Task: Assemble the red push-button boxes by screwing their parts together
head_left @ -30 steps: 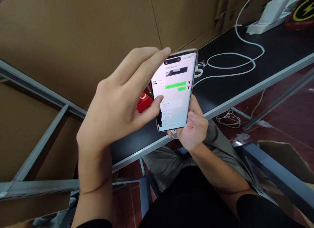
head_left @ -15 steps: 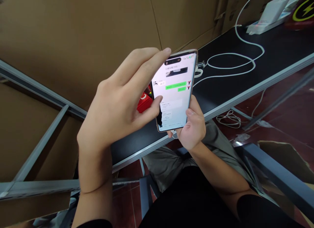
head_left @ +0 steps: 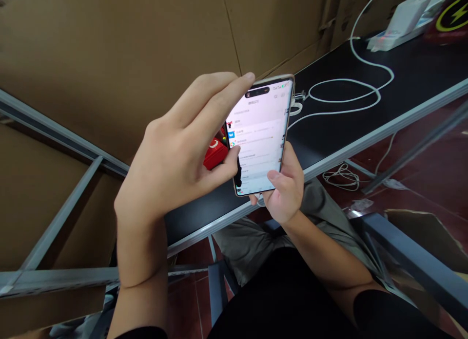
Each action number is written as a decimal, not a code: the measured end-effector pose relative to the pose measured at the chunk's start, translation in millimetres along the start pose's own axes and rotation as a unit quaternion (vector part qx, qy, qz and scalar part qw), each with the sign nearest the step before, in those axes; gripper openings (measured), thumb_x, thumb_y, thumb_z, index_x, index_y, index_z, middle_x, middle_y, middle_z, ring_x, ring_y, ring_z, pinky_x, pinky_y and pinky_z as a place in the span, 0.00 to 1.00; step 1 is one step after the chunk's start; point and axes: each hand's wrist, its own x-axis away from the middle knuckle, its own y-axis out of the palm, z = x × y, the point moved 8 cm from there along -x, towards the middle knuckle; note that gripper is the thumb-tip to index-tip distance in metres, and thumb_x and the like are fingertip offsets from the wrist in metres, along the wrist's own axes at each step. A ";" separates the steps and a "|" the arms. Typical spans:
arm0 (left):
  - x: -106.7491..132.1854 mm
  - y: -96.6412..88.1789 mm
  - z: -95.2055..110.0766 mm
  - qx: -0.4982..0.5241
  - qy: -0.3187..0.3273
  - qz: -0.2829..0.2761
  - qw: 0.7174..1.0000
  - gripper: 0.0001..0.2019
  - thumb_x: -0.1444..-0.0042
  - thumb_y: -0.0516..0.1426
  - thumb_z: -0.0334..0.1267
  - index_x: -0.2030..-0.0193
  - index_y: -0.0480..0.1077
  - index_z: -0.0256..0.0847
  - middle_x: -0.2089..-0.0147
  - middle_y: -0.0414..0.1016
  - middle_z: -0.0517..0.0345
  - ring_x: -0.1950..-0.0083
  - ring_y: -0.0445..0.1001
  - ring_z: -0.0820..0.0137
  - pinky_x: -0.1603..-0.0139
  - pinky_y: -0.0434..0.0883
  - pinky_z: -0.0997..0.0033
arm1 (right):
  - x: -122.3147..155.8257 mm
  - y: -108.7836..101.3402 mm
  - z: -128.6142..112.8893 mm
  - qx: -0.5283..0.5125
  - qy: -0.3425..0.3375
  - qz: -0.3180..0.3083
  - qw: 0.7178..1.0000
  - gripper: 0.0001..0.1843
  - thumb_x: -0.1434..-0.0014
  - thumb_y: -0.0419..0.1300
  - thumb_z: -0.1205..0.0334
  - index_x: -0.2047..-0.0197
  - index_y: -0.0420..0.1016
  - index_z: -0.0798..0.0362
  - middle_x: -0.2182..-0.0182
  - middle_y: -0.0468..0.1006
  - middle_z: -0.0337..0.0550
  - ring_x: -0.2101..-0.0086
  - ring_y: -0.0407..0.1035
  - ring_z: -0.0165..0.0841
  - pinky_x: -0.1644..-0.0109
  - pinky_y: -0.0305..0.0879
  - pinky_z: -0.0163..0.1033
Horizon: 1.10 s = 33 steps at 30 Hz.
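A smartphone (head_left: 261, 129) with a bright lit screen is held upright over the edge of a black table (head_left: 365, 120). My right hand (head_left: 287, 190) grips its lower end, with the thumb lying across the bottom right of the screen. My left hand (head_left: 175, 156) is at the phone's left side. Its fingers reach over the top left edge and its thumb rests on the left of the screen. Behind my left fingers, a small red object (head_left: 215, 151) sits on the table, partly hidden.
A white cable (head_left: 351, 93) coils on the table behind the phone. White boxes (head_left: 398, 20) stand at the far right end. Brown cardboard (head_left: 109, 51) walls the back. Grey metal frame bars (head_left: 62, 202) run on the left, another cable (head_left: 341, 176) lies on the floor.
The phone screen changed from a chat with green bubbles to a list page. My right thumb slid from the phone's side onto the lower screen. My left thumb shifted slightly down.
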 end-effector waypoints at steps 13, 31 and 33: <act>-0.7 -0.9 0.4 0.000 -0.043 -0.007 0.999 0.34 0.12 0.65 0.39 0.05 0.67 0.61 0.13 0.82 0.54 0.16 0.87 0.52 0.25 0.96 0.53 | 0.3 0.7 2.1 -0.004 0.013 0.025 1.000 0.34 0.37 0.78 0.34 0.38 0.75 0.41 0.45 0.94 0.53 0.58 0.93 0.56 0.79 0.75 0.45; 0.1 3.0 -2.5 -0.024 -0.012 -0.048 0.999 0.37 0.15 0.55 0.37 0.03 0.62 0.48 0.11 0.76 0.46 0.17 0.86 0.49 0.30 0.96 0.51 | 0.3 -2.8 8.7 -0.027 0.002 0.018 0.999 0.35 0.36 0.77 0.32 0.37 0.74 0.40 0.52 0.92 0.46 0.59 0.94 0.55 0.76 0.81 0.47; -0.2 2.4 -1.2 -0.024 -0.030 -0.048 0.998 0.36 0.14 0.55 0.35 0.03 0.63 0.51 0.11 0.77 0.48 0.18 0.88 0.49 0.30 0.96 0.52 | 0.5 -1.5 8.4 -0.044 0.003 0.026 0.999 0.35 0.37 0.78 0.33 0.37 0.75 0.40 0.53 0.92 0.45 0.59 0.94 0.56 0.72 0.86 0.52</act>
